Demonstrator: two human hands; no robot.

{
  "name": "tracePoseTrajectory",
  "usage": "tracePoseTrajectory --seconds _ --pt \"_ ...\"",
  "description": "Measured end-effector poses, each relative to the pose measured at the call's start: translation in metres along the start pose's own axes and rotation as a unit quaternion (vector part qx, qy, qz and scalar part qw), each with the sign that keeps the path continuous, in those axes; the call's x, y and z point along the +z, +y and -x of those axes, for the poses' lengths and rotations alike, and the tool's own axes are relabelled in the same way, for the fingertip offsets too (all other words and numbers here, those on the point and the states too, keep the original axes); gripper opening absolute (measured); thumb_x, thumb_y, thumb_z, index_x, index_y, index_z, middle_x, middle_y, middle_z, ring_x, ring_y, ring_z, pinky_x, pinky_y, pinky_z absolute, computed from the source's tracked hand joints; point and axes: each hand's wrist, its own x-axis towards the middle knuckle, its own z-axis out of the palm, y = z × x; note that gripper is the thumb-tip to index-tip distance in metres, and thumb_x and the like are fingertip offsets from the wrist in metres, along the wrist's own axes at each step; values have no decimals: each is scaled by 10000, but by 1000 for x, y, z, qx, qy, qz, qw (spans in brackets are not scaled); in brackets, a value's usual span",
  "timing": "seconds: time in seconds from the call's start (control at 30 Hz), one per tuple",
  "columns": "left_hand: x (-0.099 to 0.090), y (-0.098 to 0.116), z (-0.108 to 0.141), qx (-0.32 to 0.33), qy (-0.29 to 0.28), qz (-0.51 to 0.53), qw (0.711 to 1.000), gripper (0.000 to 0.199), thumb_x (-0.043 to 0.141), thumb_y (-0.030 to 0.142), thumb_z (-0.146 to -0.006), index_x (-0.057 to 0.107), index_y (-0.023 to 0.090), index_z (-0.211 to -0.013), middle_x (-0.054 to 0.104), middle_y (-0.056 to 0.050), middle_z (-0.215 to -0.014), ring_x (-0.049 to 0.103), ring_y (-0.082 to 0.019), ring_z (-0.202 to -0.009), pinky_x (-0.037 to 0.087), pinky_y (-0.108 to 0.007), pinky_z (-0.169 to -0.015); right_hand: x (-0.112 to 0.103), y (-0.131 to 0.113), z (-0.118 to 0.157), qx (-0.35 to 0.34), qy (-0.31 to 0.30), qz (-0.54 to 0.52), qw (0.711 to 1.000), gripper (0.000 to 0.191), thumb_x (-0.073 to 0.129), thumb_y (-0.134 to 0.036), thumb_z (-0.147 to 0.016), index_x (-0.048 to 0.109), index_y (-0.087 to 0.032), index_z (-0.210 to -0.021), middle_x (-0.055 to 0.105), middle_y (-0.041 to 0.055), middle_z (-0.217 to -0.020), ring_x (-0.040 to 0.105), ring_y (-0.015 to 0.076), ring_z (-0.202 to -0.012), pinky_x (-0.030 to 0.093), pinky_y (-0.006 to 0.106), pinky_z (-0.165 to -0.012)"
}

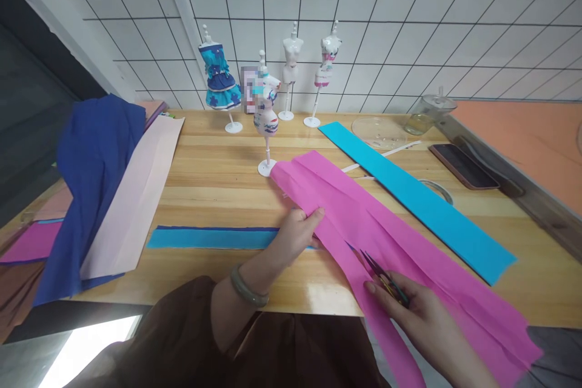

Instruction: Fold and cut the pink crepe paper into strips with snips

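Note:
A long sheet of pink crepe paper [364, 212] lies slanted over the table's front edge, with a slit running along it. My left hand [297, 233] grips its near strip between thumb and fingers. Scissors [384, 279] sit in my right hand [418, 309], their blades in the slit of the pink sheet. Under my left forearm runs a narrow blue strip [209, 237] with a darker edge. Beyond the pink sheet lies a wider blue strip [418, 200]. Part of the pink sheet hangs below the table edge.
Several small mannequins stand at the back, the nearest [266, 115] close to the pink sheet; one wears a blue dress [218, 76]. Folded dark blue [100, 151] and pale pink sheets [136, 194] lie left. A phone [464, 165], a lidded cup [425, 115] and a clear dish [377, 132] are right.

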Motion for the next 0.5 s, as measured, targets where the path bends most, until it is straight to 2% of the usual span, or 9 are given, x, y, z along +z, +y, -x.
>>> tracePoseTrajectory --seconds 0.17,0.27,0.37,0.5 --pt "0 -1 1 -10 -39 40 998 357 706 329 -704 622 125 -984 670 -89 -880 640 -172 -730 544 -318 -649 -10 -5 3 1 -18 37 999 365 527 -545 -786 563 -204 -662 482 -18 -584 436 146 -569 347 247 -504" --pt "-1 -5 0 -6 -73 26 997 362 719 297 -683 628 132 -991 662 -90 -917 637 -184 -772 535 -344 -689 -14 -14 8 -3 0 11 1000 394 531 -576 -764 573 -212 -618 565 3 -608 519 175 -600 410 253 -517" --pt "-2 -8 1 4 -102 39 994 399 736 306 -665 626 132 -1007 662 -89 -923 639 -196 -803 523 -366 -727 -18 -22 12 16 27 -13 999 416 533 -618 -722 664 -231 -650 661 41 -651 614 235 -669 495 281 -538" --pt "-1 -5 3 6 -115 47 992 435 756 305 -646 619 132 -1021 666 -89 -924 636 -198 -808 513 -358 -724 -23 -25 14 44 27 -55 997 488 518 -645 -702 743 -258 -896 721 88 -967 649 288 -919 555 355 -730"
